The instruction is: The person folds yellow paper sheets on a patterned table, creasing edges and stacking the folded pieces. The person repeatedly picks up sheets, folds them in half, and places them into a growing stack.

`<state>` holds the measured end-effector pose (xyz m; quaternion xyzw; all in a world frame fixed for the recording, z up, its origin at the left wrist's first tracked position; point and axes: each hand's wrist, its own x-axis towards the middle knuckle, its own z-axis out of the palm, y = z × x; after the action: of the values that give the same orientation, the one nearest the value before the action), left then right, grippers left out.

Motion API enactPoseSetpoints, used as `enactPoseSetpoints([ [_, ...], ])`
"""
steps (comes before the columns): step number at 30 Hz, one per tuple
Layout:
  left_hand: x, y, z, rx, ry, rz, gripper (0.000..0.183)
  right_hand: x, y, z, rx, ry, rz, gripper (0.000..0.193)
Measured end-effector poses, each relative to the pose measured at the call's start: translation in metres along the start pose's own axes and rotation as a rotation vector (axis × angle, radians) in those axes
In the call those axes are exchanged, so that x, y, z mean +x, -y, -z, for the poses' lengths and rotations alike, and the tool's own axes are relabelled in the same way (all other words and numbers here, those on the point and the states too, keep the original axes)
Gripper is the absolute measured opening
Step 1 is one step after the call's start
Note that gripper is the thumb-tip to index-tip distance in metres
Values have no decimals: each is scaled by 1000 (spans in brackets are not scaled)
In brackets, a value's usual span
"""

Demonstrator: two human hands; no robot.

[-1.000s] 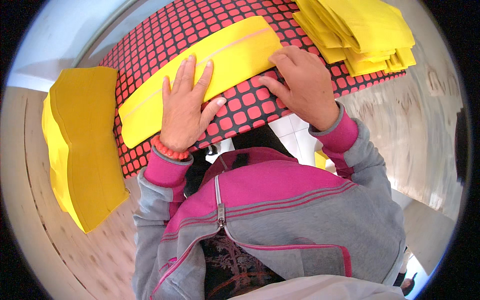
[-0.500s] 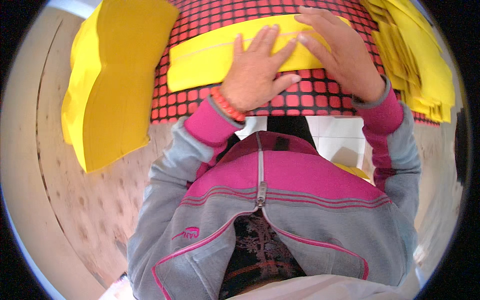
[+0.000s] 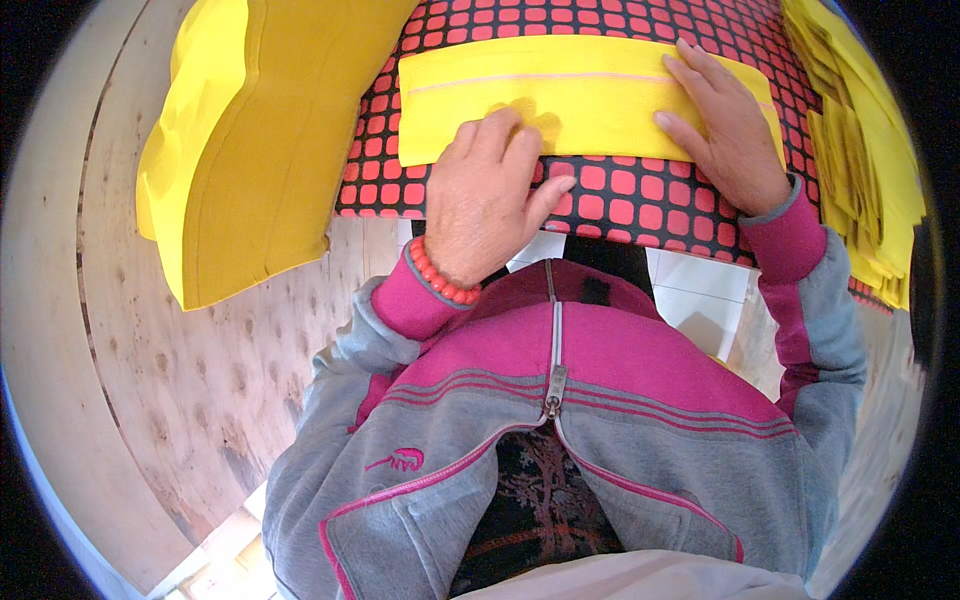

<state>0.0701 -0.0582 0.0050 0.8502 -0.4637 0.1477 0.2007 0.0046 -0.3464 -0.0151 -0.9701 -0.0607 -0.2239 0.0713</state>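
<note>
A long yellow cloth piece (image 3: 590, 105) lies flat, with a pale pink line running lengthwise across it. My left hand (image 3: 487, 195) is at its near edge, left of the middle. Its fingertips reach over the cloth and cast a shadow there, its thumb stands apart, and nothing shows in its grasp; whether the tips touch cannot be told. On the right part of the same piece rests my right hand (image 3: 728, 130), fingers stretched out and thumb spread.
A red-and-black checked cover (image 3: 625, 205) lies under the cloth. To the left, a tall stack of yellow cloth (image 3: 285, 150) stands over bare wooden board (image 3: 235, 370). Several overlapping yellow pieces (image 3: 860, 170) are heaped at the right.
My left hand has drawn back toward me, from lying across the cloth to its near edge. My right hand stays on the right part. The whole view has shifted slightly.
</note>
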Motion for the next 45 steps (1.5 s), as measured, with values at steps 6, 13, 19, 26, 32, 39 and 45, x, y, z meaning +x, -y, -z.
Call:
enactPoseSetpoints([
  [6,-26,14,6,71,43,36,61,-2,1,1,23,7,6,65],
  [13,-35,10,10,14,74,22,65,-3,3,-1,-9,-7,10,66],
  [19,22,-7,3,-59,11,-158,57,-5,1,-6,25,-62,28,66],
  [26,83,-10,-47,22,-48,-209,48,-7,0,-9,9,-60,8,66],
  [32,78,7,-73,89,58,-198,68,-10,-1,-9,58,-53,-1,61],
  [39,81,9,-76,142,96,-216,72,29,23,-12,-113,-212,82,41],
  [45,82,15,-71,55,279,-170,71,79,66,-47,32,-121,-320,30],
])
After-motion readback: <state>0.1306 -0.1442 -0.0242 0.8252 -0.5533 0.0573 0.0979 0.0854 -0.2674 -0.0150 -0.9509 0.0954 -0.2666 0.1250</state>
